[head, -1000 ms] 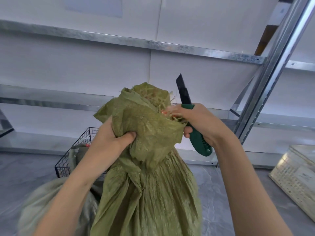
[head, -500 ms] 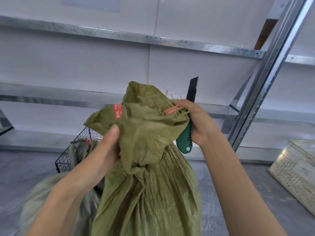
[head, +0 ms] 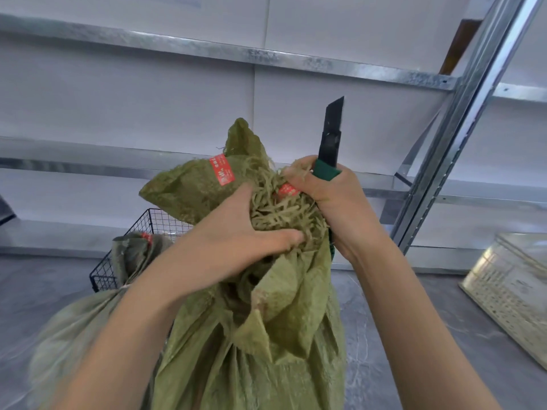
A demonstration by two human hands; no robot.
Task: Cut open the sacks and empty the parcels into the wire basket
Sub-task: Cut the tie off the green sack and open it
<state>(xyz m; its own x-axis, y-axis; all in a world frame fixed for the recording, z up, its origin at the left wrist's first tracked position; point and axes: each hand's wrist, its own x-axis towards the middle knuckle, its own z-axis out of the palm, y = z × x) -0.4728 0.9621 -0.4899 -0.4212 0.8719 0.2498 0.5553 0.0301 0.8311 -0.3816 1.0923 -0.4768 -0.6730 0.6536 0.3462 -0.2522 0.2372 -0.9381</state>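
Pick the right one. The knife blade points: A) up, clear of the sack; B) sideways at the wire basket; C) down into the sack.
A: the knife in the right hand has its black blade sticking up, clear of the green sack.

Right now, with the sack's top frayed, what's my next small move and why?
Probably pull the mouth wider: the left hand grips the frayed top of the sack, and the right hand holds the knife beside it, blade pointing up.
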